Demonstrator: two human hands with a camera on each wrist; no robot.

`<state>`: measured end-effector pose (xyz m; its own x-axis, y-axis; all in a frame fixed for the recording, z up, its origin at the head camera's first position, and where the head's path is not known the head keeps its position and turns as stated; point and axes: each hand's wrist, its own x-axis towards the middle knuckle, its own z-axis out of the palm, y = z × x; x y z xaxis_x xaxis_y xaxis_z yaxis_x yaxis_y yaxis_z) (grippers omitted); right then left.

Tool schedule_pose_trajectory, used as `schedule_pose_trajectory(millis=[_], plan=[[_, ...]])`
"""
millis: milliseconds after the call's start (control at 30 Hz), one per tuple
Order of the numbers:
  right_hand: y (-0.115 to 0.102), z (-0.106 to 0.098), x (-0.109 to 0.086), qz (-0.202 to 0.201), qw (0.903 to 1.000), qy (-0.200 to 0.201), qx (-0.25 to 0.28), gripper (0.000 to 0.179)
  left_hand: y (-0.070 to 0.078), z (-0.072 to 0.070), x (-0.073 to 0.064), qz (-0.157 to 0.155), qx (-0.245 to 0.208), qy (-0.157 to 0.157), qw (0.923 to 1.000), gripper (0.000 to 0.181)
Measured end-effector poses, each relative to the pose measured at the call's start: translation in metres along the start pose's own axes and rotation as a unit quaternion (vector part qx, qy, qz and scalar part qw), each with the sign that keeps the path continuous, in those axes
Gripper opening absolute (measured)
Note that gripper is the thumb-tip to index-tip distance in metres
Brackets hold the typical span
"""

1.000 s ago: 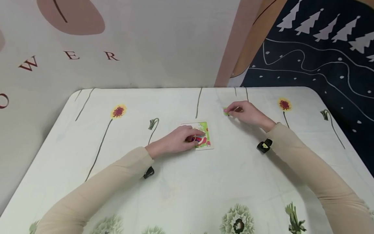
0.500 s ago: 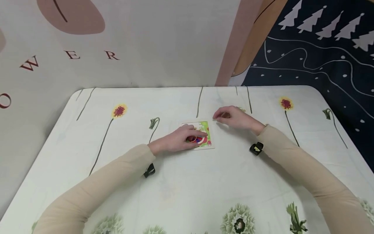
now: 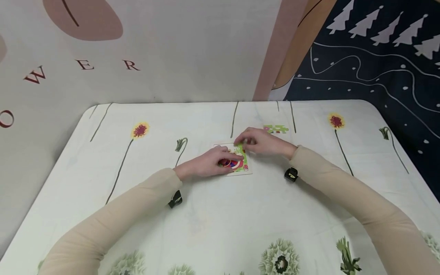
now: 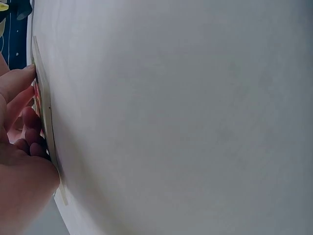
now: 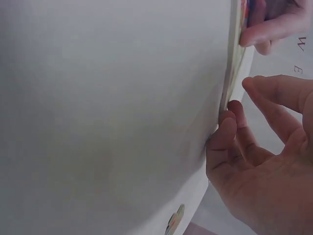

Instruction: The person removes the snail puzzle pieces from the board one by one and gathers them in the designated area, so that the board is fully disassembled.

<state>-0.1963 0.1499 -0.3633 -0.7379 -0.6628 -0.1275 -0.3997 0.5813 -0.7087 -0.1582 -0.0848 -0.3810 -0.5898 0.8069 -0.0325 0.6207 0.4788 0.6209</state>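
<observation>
- The worktop (image 3: 206, 214) carries the square picture board (image 3: 241, 165).
- The hands are apart: the left hand (image 3: 214, 162) rests relaxed across the board; the right hand (image 3: 262, 141) bends its fingers at the far corner, grip unclear.
- Much of the picture looks assembled; loose green pieces (image 3: 276, 129) beyond probably remain.
- Both wrist views show the board's edge side-on; only the head view shows its picture well.

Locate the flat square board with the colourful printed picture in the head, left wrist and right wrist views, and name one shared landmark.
Head: the flat square board lies near the picture's centre, partly covered.
Left wrist: the board is edge-on, a thin strip along the left side.
Right wrist: the board is edge-on, running down from the top, right of centre.
Shared landmark: the bare left hand, at the board in all three.
</observation>
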Motion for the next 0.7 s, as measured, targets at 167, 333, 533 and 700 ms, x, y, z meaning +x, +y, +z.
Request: schedule_pose_trajectory(millis=[167, 333, 533, 700], plan=[[0.0017, 0.0022, 0.0032, -0.003, 0.9999, -0.010, -0.011, 0.025, -0.0001, 0.0000, 0.0008, -0.005, -0.003, -0.004, 1.0000, 0.044], [0.0017, 0.0024, 0.0031, -0.007, 0.9998, -0.018, -0.009, 0.025, 0.0007, -0.0003, 0.0004, -0.005, -0.004, -0.005, 1.0000, 0.044], [0.0008, 0.0027, 0.0021, -0.013, 0.9996, -0.021, -0.011, 0.025, 0.0011, 0.0001, 0.0004, 0.000, -0.005, -0.002, 1.0000, 0.044], [0.0010, 0.0026, 0.0014, -0.001, 0.9997, -0.024, -0.004, 0.026, -0.0003, 0.0008, 0.0009, 0.002, -0.004, -0.002, 1.0000, 0.044]])
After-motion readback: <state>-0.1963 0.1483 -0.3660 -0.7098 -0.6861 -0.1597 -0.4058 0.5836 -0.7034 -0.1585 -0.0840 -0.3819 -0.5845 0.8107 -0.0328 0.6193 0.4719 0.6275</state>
